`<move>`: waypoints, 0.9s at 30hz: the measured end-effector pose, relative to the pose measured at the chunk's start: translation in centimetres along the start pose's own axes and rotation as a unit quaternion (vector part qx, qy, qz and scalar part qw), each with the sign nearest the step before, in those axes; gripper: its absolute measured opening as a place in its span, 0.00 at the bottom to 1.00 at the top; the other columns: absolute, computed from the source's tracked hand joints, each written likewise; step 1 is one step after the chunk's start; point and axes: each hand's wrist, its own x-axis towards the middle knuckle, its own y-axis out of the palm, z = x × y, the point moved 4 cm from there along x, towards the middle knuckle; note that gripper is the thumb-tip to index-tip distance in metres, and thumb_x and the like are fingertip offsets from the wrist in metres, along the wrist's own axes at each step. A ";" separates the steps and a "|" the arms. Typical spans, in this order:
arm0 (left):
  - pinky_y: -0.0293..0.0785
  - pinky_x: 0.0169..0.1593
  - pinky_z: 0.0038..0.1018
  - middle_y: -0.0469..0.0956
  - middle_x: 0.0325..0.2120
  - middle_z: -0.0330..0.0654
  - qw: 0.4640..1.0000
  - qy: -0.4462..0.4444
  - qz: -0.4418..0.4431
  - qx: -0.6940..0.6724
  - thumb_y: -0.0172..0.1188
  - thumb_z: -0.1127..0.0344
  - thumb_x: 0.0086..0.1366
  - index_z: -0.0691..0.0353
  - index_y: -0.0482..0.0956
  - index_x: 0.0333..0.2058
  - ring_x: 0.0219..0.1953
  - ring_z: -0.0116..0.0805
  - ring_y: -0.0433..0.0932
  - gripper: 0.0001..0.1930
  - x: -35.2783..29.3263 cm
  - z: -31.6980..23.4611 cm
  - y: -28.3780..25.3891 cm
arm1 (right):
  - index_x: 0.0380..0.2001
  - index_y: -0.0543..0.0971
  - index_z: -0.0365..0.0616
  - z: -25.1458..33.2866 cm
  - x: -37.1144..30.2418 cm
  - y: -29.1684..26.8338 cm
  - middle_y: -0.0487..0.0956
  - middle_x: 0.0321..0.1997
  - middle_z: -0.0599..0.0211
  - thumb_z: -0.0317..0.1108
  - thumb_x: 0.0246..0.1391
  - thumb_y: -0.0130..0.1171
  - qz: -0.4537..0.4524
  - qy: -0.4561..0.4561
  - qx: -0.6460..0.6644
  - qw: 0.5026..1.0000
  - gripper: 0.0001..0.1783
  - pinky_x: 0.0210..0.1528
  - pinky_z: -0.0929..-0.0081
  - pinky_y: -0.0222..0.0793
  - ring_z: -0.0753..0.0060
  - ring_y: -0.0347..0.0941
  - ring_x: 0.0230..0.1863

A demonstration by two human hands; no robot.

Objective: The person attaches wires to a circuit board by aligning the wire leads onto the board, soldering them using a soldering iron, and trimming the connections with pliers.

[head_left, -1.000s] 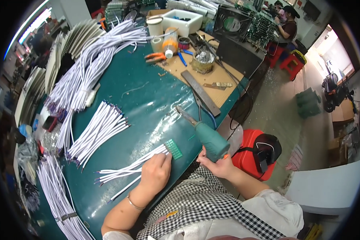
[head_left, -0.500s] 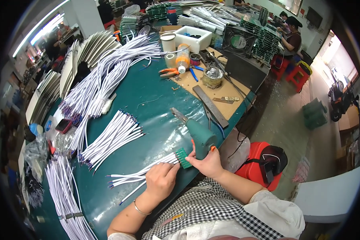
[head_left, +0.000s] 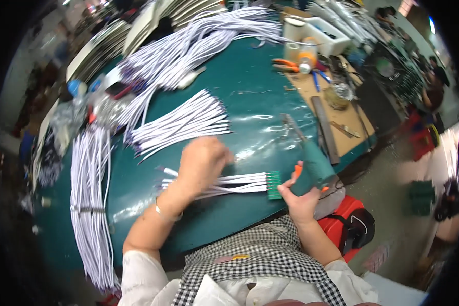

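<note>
Near the middle of the desk's near edge, in the head view, a small rectangular green circuit board point(head_left: 274, 188) lies flat on the glossy green covering of the desk point(head_left: 137, 178). Smooth, round white wires point(head_left: 245, 180) run from its left side toward the desk's left edge, ending in dark tips. The left hand point(head_left: 204, 160) hovers over these wires, smeared by motion; its fingers look bent, but I cannot tell whether they pinch anything. It hides the middle of the wires. A shiny thin bangle point(head_left: 168, 217) circles that wrist.

The right hand point(head_left: 303, 204) is closed around a green soldering gun point(head_left: 317, 162), its thumb at the board's right side. The gun's body is rounded, with orange parts; its greyish metal front points toward the desk's far edge and is blurred, so its tip is hard to make out.

Beyond the left hand lies a fanned bundle of cut white wires point(head_left: 183, 122). Toward the desk's near left corner, a longer bundle point(head_left: 89, 173) is bound with a dark band point(head_left: 89, 209). By the desk's right edge, a flat greyish bar point(head_left: 325, 130) rests along brown cardboard point(head_left: 308, 92). Past it stands an orange-and-white bottle point(head_left: 307, 51), its label too blurred to read. The picture's dark round rim cuts off the stacked pale sheets point(head_left: 99, 48) at the far left.
</note>
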 end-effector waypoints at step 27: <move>0.74 0.28 0.37 0.74 0.25 0.43 0.995 0.041 0.026 -0.088 0.67 0.73 0.55 0.61 0.82 0.34 0.25 0.45 0.78 0.08 -1.9 -5.1 0.8 | 0.64 0.63 0.37 -0.6 -0.4 -0.1 0.69 0.39 0.71 0.08 0.41 0.63 -0.027 0.039 0.047 0.998 0.44 0.43 0.80 0.72 0.80 0.70 0.36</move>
